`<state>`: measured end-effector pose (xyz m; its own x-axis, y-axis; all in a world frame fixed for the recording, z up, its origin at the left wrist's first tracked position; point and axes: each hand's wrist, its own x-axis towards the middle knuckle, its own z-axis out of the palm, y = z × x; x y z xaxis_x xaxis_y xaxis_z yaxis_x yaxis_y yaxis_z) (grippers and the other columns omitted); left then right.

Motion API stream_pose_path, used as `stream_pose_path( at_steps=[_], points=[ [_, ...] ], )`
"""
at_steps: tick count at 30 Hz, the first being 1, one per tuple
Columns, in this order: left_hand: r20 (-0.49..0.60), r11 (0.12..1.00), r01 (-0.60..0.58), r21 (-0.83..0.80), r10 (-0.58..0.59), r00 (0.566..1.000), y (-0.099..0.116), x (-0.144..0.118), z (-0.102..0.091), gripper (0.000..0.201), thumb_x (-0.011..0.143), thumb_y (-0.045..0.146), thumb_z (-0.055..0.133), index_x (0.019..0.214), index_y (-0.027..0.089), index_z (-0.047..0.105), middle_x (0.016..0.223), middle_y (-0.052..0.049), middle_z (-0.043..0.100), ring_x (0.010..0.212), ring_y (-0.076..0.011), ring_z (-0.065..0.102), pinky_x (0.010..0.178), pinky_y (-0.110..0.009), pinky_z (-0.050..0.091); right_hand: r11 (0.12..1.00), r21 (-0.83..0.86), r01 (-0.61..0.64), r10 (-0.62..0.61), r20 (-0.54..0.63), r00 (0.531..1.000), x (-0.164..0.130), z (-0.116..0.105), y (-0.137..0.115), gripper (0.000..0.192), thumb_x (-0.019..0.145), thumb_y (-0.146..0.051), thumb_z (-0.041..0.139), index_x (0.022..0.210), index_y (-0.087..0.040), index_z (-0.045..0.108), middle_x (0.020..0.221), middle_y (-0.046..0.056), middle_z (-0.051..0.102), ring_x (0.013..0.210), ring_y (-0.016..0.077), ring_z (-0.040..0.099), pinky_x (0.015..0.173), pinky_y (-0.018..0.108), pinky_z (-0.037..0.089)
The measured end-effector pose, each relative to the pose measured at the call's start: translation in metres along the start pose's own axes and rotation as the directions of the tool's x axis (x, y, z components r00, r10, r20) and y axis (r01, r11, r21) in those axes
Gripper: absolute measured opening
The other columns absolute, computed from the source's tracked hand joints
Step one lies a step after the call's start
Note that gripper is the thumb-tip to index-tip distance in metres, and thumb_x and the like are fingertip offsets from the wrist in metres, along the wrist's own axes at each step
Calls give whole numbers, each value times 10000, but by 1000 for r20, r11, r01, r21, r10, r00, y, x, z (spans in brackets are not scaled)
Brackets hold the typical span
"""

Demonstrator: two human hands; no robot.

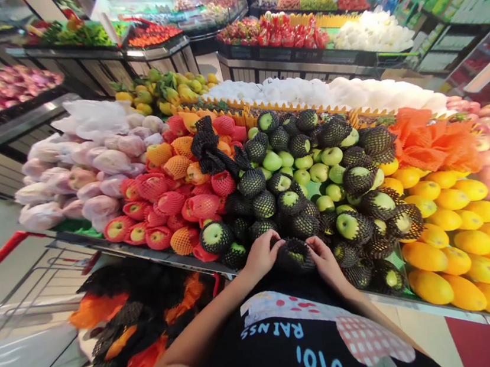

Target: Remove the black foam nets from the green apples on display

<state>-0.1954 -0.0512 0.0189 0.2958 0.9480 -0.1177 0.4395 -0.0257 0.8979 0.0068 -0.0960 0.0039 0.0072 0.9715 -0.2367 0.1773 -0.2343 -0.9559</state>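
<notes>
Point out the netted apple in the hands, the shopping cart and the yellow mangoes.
netted apple (296,256), head view, black net between the hands
shopping cart (1,255), head view, red top rail
yellow mangoes (453,226), head view, middle of the pile

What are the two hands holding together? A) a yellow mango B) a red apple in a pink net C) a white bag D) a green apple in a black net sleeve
D: the left hand and right hand both grip a green apple in a black net sleeve at the front edge of the fruit display.
</notes>
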Motion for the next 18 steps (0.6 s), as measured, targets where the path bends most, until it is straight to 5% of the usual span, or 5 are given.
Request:
stream_pose_path(
  at_steps=[7,10,14,18],
  points=[
    [33,938,205,280,-223,974,2,-8,7,224,979,377,452,872,206,551,763,-71,620,807,-256,643,767,-336,427,976,-212,55,-71,-71,995,-4,6,-1,300,903,-545,529,875,-246,524,780,-2,573,722,207,536,733,344,462],
    [136,941,165,294,-213,968,-3,-7,5,286,997,373,405,804,215,545,688,-47,587,743,-238,633,731,-313,408,969,-236,75,-93,-67,993,-7,6,-1,295,912,-548,502,872,-256,500,768,-3,569,703,209,543,715,348,474],
    [161,988,67,137,-89,983,-1,-6,2,373,997,428,390,707,219,495,630,-2,535,615,-174,553,634,-274,369,973,-203,114,-126,-46,991,-8,2,1,297,949,-547,425,895,-260,480,807,-4,578,744,196,575,711,331,510],
    [177,974,139,-181,-107,978,12,-8,4,465,950,600,398,726,206,501,572,36,488,478,-120,465,477,-246,306,969,-166,182,-184,7,983,-7,-3,8,364,985,-538,280,995,-271,527,836,33,631,801,229,624,716,386,547]
  ],
)
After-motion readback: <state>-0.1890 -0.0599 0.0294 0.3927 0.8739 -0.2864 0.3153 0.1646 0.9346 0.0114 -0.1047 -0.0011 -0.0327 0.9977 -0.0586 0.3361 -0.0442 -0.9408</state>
